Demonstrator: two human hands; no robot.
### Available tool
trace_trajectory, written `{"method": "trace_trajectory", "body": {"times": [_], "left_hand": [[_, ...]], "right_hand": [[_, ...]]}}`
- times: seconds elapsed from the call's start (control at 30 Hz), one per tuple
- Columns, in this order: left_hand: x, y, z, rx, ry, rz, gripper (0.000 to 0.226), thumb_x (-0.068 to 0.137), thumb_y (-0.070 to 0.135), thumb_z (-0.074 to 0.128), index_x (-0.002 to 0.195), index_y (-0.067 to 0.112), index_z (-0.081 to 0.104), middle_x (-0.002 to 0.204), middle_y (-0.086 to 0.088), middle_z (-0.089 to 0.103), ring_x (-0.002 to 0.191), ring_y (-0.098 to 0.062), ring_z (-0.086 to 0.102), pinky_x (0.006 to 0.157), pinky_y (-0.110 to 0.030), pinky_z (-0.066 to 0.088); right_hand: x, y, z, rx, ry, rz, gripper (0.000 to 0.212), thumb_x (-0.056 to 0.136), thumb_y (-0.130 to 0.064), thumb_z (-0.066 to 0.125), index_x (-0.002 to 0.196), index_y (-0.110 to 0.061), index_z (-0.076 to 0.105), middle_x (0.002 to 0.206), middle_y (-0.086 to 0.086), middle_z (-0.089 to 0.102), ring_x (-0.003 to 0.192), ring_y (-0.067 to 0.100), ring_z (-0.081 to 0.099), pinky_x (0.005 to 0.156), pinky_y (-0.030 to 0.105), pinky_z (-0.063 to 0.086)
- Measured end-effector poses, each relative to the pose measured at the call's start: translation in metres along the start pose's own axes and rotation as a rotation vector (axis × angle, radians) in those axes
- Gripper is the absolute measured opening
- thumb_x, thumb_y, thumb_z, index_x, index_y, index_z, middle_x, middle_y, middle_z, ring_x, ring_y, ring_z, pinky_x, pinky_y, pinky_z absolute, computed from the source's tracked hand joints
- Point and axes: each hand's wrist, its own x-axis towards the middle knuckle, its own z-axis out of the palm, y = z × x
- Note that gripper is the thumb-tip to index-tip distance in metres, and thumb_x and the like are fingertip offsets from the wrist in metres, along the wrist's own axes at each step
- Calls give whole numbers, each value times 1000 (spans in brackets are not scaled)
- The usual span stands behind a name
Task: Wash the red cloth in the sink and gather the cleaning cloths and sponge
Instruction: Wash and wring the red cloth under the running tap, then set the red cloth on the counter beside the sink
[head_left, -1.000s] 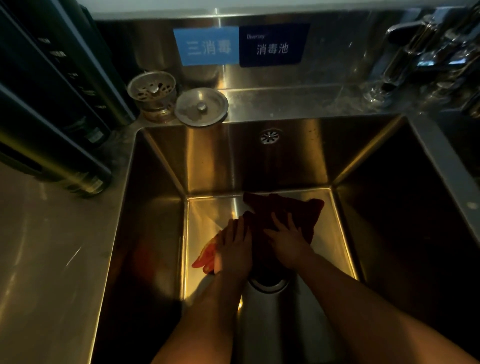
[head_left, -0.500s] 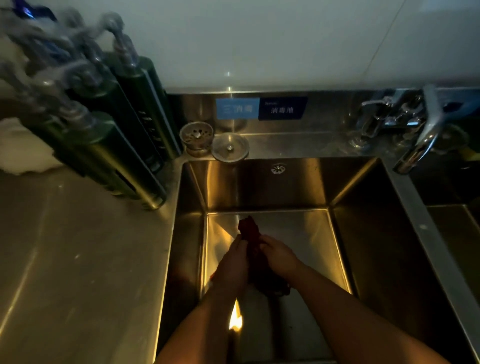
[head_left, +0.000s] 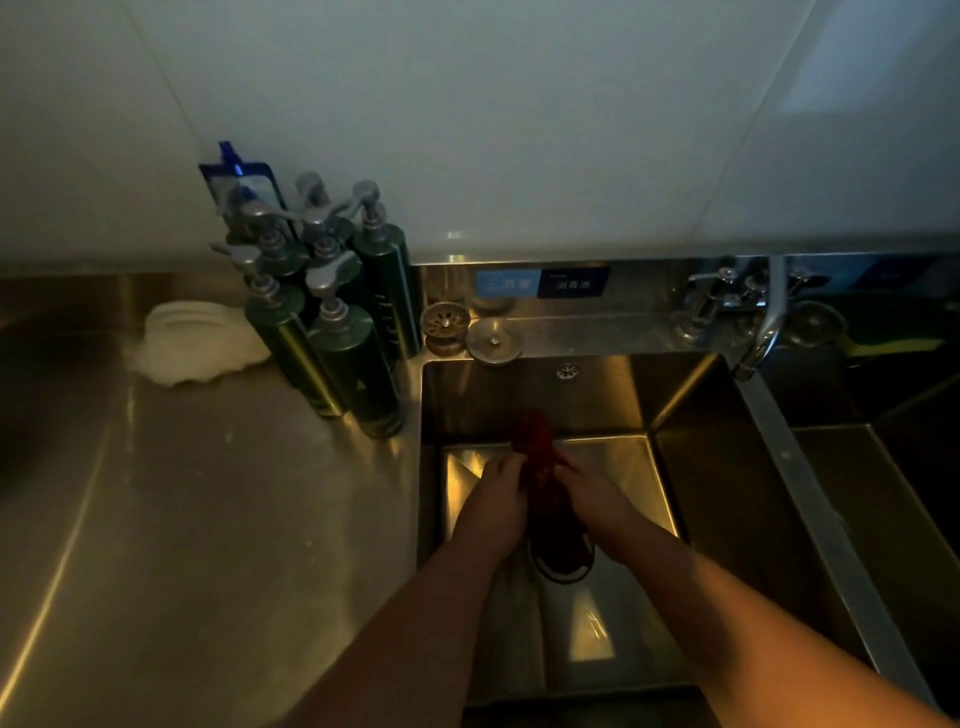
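Observation:
The red cloth (head_left: 537, 447) is bunched into a narrow upright bundle inside the steel sink (head_left: 691, 467), above the drain (head_left: 563, 564). My left hand (head_left: 496, 488) grips its left side and my right hand (head_left: 587, 491) grips its right side, so the cloth is squeezed between them. Its lower part is hidden by my hands. A white cloth (head_left: 195, 345) lies crumpled on the counter at the back left. A yellow-green sponge (head_left: 893, 345) shows dimly at the far right behind the second basin.
Several dark green pump bottles (head_left: 358, 358) stand at the sink's left rear corner. A strainer basket (head_left: 444, 325) and a drain lid (head_left: 493, 340) rest on the back ledge. The faucet (head_left: 758, 332) hangs over the right rim. The steel counter (head_left: 182, 519) spreads to the left.
The cloth went from lying spread on the sink floor to being bunched upright between both hands. My view has pulled back and up, revealing bottles, counter and wall.

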Motion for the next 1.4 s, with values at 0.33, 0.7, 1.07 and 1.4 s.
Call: {"method": "trace_trajectory", "body": {"times": [0.33, 0.7, 1.07, 1.4], "left_hand": [[-44, 56, -57, 30, 65, 130, 38, 98, 21, 45, 135, 25, 45, 136, -6, 41, 116, -22, 52, 98, -32, 44], [-112, 67, -142, 79, 320, 148, 42, 90, 31, 42, 129, 19, 52, 116, -4, 42, 96, -18, 53, 90, -24, 39], [-158, -4, -256, 358, 214, 61, 29, 97, 25, 47, 124, 16, 53, 115, -11, 40, 92, -28, 54, 84, -34, 40], [-160, -76, -248, 677, 114, -4, 34, 97, 33, 38, 130, 31, 48, 126, -8, 43, 98, -25, 57, 78, -38, 49]], "right_hand": [[-57, -56, 2, 171, 53, -47, 30, 102, -4, 37, 119, -12, 60, 106, 16, 68, 86, 16, 67, 72, 25, 53], [-96, -123, 53, 125, -193, -169, 27, 103, -11, 40, 122, -14, 59, 108, 11, 70, 99, 22, 67, 93, 38, 51], [-97, -129, 197, 345, -269, -26, 29, 103, -7, 36, 128, -11, 51, 111, 16, 65, 85, 21, 65, 83, 35, 52], [-85, -82, 240, -193, -89, -148, 27, 97, -2, 49, 122, -1, 59, 105, 11, 64, 90, 17, 63, 81, 16, 49]]}}
